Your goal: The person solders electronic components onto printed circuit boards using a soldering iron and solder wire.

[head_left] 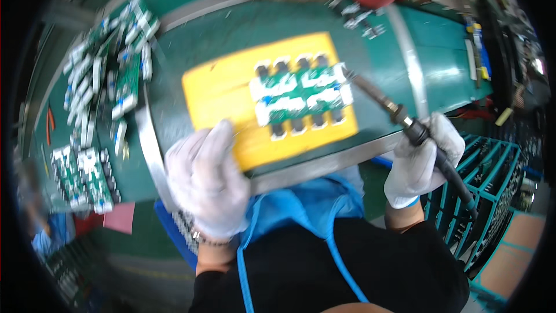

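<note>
My right hand [421, 159], in a white glove, is closed round the dark handle of a soldering iron [399, 115]. The iron's tip reaches the right edge of a green circuit board panel [301, 91]; whether it touches cannot be made out. That panel, with white parts and dark tabs along two sides, lies in a yellow board-like fixture [217, 90] on the bench. At the fixture's lower left edge is my gloved left hand [208, 177]. Its thumb side rests against the yellow fixture; the other fingers are partly hidden and blurred.
Circuit boards with white parts lie heaped [87, 81] at the left, and more boards [84, 177] lie nearer. The green bench [168, 75] has a metal strip [318, 159] along its near edge. A teal rack [480, 185] stands at right, above a cardboard box [512, 255].
</note>
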The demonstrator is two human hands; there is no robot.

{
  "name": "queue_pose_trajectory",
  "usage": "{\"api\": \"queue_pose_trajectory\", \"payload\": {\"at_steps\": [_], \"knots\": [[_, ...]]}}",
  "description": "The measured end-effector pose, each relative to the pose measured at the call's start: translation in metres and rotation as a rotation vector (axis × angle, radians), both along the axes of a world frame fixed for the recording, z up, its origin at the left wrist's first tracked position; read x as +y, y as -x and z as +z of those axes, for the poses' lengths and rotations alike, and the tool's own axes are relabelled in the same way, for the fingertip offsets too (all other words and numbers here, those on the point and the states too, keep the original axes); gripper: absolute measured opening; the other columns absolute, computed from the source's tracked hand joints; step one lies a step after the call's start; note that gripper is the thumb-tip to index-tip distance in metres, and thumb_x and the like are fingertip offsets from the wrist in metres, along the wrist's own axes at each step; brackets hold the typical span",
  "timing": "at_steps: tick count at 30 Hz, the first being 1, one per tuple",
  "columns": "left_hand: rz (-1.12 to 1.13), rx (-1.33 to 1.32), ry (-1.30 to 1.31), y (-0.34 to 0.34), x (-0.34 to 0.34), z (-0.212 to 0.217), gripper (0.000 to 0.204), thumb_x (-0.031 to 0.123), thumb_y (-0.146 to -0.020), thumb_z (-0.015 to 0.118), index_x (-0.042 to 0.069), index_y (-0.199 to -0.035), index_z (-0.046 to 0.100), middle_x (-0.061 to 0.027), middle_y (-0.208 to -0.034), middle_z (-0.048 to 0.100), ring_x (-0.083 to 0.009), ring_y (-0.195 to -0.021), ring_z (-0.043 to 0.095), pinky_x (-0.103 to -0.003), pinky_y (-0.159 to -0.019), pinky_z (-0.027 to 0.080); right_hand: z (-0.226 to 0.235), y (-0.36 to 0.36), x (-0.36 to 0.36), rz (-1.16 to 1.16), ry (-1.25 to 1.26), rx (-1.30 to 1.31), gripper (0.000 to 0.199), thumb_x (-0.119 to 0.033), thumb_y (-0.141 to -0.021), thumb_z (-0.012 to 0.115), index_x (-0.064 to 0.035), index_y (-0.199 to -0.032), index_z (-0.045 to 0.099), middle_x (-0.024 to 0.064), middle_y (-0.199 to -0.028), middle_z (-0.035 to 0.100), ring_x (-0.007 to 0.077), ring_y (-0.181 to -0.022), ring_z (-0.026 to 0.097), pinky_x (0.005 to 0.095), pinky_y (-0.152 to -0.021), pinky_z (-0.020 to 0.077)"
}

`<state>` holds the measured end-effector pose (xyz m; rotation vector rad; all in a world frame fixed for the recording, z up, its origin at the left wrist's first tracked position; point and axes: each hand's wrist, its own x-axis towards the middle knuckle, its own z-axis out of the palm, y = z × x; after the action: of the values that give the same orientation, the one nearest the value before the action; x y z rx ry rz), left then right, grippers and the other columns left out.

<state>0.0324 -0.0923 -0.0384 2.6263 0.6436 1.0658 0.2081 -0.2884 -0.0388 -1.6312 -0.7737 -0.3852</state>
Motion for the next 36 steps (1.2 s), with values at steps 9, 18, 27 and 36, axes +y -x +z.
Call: {"api": "queue_pose_trajectory", "payload": {"at_steps": [9, 18, 27, 36], "knots": [[0.135, 0.309, -0.179, 0.013, 0.031, 0.006, 0.025, 0.003, -0.082, 0.065, 0.012, -0.104, 0.070, -0.0063, -0.098, 0.065, -0.0271, -0.090, 0.060, -0.038, -0.084, 0.047, 0.017, -0.120, 0.013, 0.011, 0.485, -0.514, 0.030, 0.002, -0.082, 0.070, -0.0041, -0.111, 0.068, 0.0118, -0.100, 0.069, 0.0263, -0.094, 0.066, 0.0317, -0.083, 0.0509], [0.132, 0.116, 0.172, 0.018, 0.013, 0.000, 0.054, -0.008, -0.085, 0.050, 0.001, -0.139, 0.047, -0.0215, -0.134, 0.053, -0.0372, -0.121, 0.054, -0.042, -0.100, 0.044, -0.012, -0.023, -0.004, 0.155, 0.292, -0.094, 0.035, 0.002, -0.091, 0.059, -0.0055, -0.126, 0.058, 0.0107, -0.099, 0.069, 0.0164, -0.081, 0.069, 0.0268, -0.072, 0.0553], [-0.002, 0.021, 0.376, 0.021, -0.019, 0.005, 0.056, -0.005, -0.086, 0.054, -0.003, -0.142, 0.042, -0.0213, -0.134, 0.052, -0.0305, -0.113, 0.058, -0.036, -0.095, 0.048, -0.028, 0.011, 0.007, 0.276, 0.181, 0.023, 0.039, 0.010, -0.089, 0.061, -0.0044, -0.124, 0.053, 0.0125, -0.114, 0.065, 0.0161, -0.090, 0.068, 0.0246, -0.072, 0.0560], [-0.297, 0.039, 0.685, 0.033, -0.043, 0.015, 0.057, -0.008, -0.085, 0.059, -0.004, -0.139, 0.042, -0.0234, -0.124, 0.055, -0.0230, -0.090, 0.066, -0.030, -0.077, 0.054, -0.027, -0.024, -0.002, 0.177, 0.369, -0.088, 0.032, 0.005, -0.093, 0.058, -0.0040, -0.123, 0.053, 0.0141, -0.120, 0.062, 0.0228, -0.112, 0.061, 0.0323, -0.100, 0.0475]]}}
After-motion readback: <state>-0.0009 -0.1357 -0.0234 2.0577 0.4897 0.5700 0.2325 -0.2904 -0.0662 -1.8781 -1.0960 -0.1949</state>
